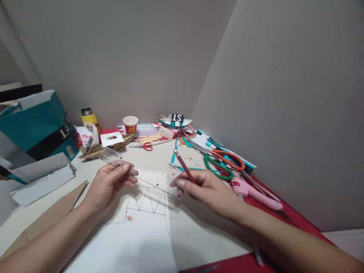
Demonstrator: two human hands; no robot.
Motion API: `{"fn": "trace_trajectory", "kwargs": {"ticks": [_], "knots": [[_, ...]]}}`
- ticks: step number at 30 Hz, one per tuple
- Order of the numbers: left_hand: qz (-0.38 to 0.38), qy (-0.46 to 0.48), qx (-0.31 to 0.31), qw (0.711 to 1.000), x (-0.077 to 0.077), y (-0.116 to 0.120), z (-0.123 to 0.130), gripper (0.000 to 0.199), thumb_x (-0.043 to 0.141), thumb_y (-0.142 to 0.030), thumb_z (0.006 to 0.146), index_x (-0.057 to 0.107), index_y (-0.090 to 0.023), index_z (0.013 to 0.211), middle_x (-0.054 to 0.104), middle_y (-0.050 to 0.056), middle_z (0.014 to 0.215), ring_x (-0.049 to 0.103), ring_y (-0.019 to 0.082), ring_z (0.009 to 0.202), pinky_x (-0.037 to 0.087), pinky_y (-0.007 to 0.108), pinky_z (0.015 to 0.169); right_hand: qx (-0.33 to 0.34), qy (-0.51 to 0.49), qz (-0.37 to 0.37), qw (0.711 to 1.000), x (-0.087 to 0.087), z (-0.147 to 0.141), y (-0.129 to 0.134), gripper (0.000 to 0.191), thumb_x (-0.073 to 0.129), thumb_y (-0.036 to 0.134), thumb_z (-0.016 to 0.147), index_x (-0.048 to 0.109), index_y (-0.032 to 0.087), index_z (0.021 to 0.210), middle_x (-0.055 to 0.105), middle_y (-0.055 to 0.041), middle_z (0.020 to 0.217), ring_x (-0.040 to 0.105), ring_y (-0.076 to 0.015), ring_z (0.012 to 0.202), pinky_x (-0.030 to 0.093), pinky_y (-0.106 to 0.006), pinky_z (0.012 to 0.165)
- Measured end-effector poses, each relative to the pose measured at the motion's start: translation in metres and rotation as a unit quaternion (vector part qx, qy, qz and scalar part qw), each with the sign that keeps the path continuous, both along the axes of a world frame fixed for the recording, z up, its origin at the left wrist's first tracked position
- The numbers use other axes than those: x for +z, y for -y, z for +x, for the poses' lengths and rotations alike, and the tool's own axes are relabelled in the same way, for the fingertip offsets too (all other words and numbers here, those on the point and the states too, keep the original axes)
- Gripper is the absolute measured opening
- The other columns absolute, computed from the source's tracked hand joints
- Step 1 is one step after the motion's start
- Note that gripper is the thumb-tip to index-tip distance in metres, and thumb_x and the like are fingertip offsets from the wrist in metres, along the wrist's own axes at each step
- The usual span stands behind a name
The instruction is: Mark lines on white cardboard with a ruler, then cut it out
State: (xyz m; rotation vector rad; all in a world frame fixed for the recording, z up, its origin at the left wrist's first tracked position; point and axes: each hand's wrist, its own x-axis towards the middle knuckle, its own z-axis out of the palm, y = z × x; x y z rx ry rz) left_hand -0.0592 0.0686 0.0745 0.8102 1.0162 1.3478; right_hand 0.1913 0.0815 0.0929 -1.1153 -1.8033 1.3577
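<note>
A clear plastic ruler (150, 181) is held slantwise above a white sheet (136, 242). Its left part is pinched between the thumb and fingers of my left hand (112, 182). My right hand (203, 187) grips the ruler's right end by the fingertips and also holds a dark red pen (185, 167), its metal end pointing up and left. Beneath the ruler, a drawing (146, 201) of black zigzag lines between two straight lines shows on pale paper, with a small orange-brown spot below it.
Teal boxes (36, 127) stand at the left, near brown cardboard (51, 216). Farther back are a yellow bottle (88, 118), a paper cup (131, 125) and small red scissors (146, 146). Large scissors (227, 159) and a pink glue gun (256, 194) lie at the right.
</note>
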Motion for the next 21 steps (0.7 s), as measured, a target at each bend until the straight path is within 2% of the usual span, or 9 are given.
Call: {"fn": "trace_trajectory", "kwargs": {"ticks": [9, 14, 21], "knots": [[0.008, 0.018, -0.014, 1.0, -0.0004, -0.0001, -0.0012, 0.022, 0.082, -0.03, 0.07, 0.072, -0.011, 0.076, 0.075, 0.006, 0.07, 0.068, 0.014, 0.057, 0.056, 0.02, 0.054, -0.043, 0.015, 0.05, 0.998, -0.0022, 0.0017, -0.0029, 0.024, 0.062, 0.039, 0.082, 0.07, 0.017, 0.076, 0.066, -0.0019, 0.063, 0.053, -0.0128, 0.055, 0.042, -0.026, 0.056], [0.007, 0.014, -0.014, 1.0, -0.0019, 0.0003, -0.0016, 0.019, 0.079, -0.028, 0.074, 0.072, -0.011, 0.075, 0.074, 0.007, 0.071, 0.068, 0.014, 0.058, 0.055, 0.02, 0.054, -0.057, 0.025, 0.087, 0.994, -0.0007, 0.0009, -0.0034, 0.024, 0.06, 0.037, 0.082, 0.071, 0.017, 0.072, 0.065, -0.0016, 0.061, 0.051, -0.013, 0.055, 0.042, -0.027, 0.056], [0.007, 0.008, -0.014, 1.0, -0.0039, -0.0001, -0.0025, 0.018, 0.077, -0.028, 0.076, 0.072, -0.011, 0.074, 0.074, 0.007, 0.071, 0.067, 0.014, 0.058, 0.055, 0.021, 0.055, -0.064, 0.023, 0.098, 0.993, -0.003, 0.0026, -0.0057, 0.025, 0.06, 0.038, 0.083, 0.071, 0.017, 0.074, 0.062, -0.0005, 0.06, 0.048, -0.0122, 0.054, 0.039, -0.026, 0.054]]}}
